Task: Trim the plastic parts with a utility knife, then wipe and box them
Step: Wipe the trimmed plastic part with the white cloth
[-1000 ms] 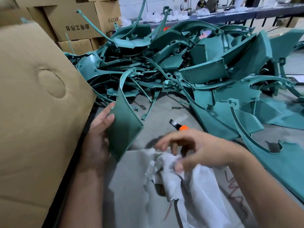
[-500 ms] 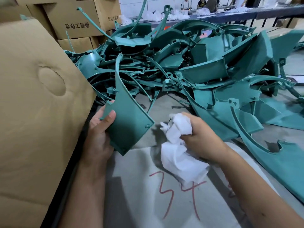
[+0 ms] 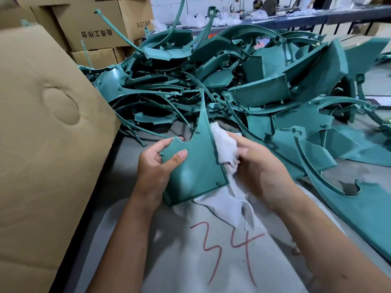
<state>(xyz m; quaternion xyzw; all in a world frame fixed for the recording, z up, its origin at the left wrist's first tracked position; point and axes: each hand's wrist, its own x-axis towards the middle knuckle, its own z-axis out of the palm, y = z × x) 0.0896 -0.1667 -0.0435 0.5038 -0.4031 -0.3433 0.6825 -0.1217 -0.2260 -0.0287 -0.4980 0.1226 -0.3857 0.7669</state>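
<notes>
A single head-worn camera looks forward and down, close over the near edge of the bench (image 3: 135, 157), its wide angle reaching the far room beyond the bench's far edge.

Factory workshop, heaped teal plastic parts (image 3: 243, 85), stacked cartons (image 3: 95, 28), long workbench (image 3: 317, 16)

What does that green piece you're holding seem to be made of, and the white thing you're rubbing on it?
The green piece looks like moulded plastic: thin, rigid, evenly teal, with a soft sheen and small moulded bosses near its corners. The white thing seems to be a soft cloth, perhaps non-woven: it bunches and hangs limp from the right hand. The left hand grips the piece.
</notes>
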